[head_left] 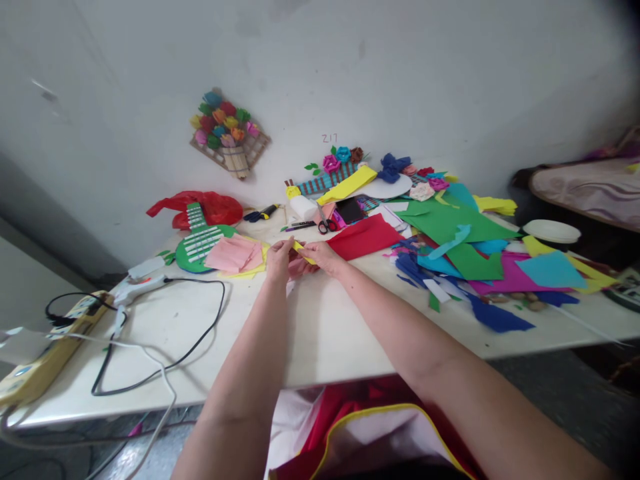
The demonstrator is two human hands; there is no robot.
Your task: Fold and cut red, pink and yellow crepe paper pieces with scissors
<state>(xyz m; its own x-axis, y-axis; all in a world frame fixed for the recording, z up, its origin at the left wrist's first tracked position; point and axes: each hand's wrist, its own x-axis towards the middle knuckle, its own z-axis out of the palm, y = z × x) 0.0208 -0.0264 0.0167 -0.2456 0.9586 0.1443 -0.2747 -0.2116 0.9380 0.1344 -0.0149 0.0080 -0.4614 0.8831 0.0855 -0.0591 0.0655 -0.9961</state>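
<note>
Both my arms reach out over a white table [325, 333]. My left hand [279, 259] and my right hand [323, 255] meet near the table's middle, each pinching a small yellow paper strip [303, 249] stretched between them. A pink piece of paper [299, 268] lies under the hands. Just left of my left hand is a stack of pink paper sheets [234, 254] on yellow paper. A red sheet [364, 237] lies just right of my right hand.
Scissors [324, 224] and a pen lie behind the hands. Coloured paper scraps [465, 253] cover the right side. A glue gun [137, 288], black cable [165, 363] and power strip [45, 353] sit at left. A green paper guitar [200, 243], red bag and paper flowers stand at the back.
</note>
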